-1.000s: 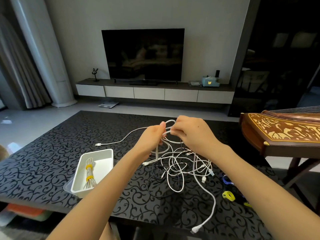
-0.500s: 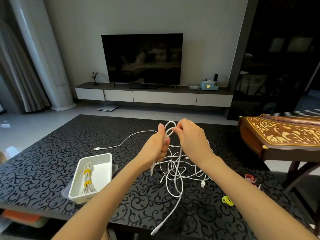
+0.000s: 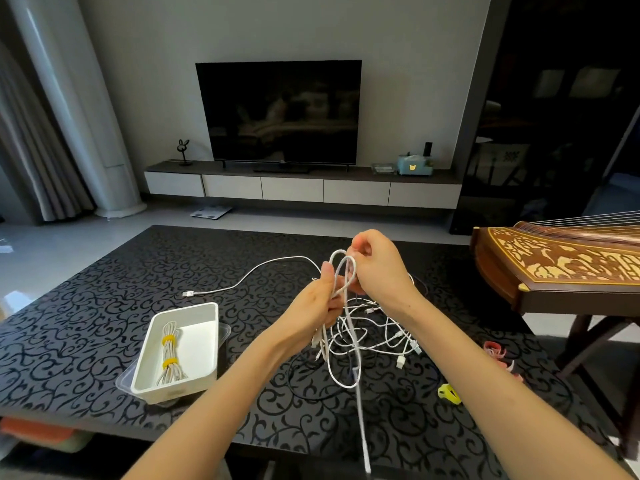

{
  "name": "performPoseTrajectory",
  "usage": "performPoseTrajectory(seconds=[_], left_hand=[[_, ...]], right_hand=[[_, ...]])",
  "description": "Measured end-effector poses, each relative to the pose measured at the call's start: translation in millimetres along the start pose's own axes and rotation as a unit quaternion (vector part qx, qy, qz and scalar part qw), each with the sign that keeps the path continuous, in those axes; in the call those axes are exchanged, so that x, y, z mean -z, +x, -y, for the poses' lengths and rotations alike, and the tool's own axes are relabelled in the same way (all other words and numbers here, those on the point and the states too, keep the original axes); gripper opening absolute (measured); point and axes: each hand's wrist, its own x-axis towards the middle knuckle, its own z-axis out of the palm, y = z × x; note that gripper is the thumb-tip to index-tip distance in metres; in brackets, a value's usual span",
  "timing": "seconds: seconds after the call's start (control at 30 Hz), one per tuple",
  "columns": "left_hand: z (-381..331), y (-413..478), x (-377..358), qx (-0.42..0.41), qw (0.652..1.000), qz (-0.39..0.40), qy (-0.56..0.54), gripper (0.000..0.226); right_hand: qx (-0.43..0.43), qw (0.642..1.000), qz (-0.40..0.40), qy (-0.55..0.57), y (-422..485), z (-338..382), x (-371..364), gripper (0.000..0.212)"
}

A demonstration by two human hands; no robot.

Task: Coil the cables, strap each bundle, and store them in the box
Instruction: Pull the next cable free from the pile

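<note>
My left hand [image 3: 317,303] grips several loops of a white cable [image 3: 354,344] above the table, and its free end hangs down past the near table edge. At the top of the loops, my right hand [image 3: 375,268] pinches the same cable. Beneath both hands lies a tangle of loose white cables [image 3: 384,336]. Another white cable [image 3: 249,276] trails off to the left. To the left stands a white box [image 3: 207,367] holding one coiled bundle [image 3: 169,355] bound with two yellow straps. A yellow strap [image 3: 449,393] and a red strap [image 3: 496,351] lie on the right.
Everything sits on a black patterned table [image 3: 86,334]. A wooden stringed instrument [image 3: 561,265] on a stand is close on the right. A clear lid [image 3: 124,379] lies under the box. A TV and low cabinet stand against the far wall.
Both hands have risen a little and another loop has been added to the coil. The hanging end has swung inward to hang almost straight down. The view has tilted up.
</note>
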Motion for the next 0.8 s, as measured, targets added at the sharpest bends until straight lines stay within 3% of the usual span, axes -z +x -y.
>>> performPoseTrajectory(seconds=[0.2, 0.37, 0.53, 0.63, 0.7, 0.8], left_hand=[[-5, 5, 2, 0.032, 0.998, -0.042, 0.04, 0.06], [-4, 13, 2, 0.066, 0.993, -0.05, -0.09, 0.054], [-14, 13, -1, 0.081, 0.978, -0.096, -0.167, 0.049], [-23, 18, 3, 0.064, 0.955, -0.11, -0.267, 0.049], [-28, 22, 8, 0.054, 0.941, -0.116, -0.313, 0.049], [-33, 25, 14, 0.03, 0.947, -0.129, -0.291, 0.043]], right_hand=[[-0.014, 0.995, -0.005, 0.094, 0, -1, 4, 0.015], [0.02, 0.997, -0.003, 0.076, 0, 1, 6, 0.018], [-0.01, 0.993, 0.008, 0.116, -2, -9, 3, 0.019], [-0.07, 0.984, 0.07, 0.148, -15, -20, -7, 0.016], [-0.125, 0.966, 0.133, 0.183, -28, -28, -15, 0.028], [-0.188, 0.924, 0.211, 0.259, -47, -41, -27, 0.044]])
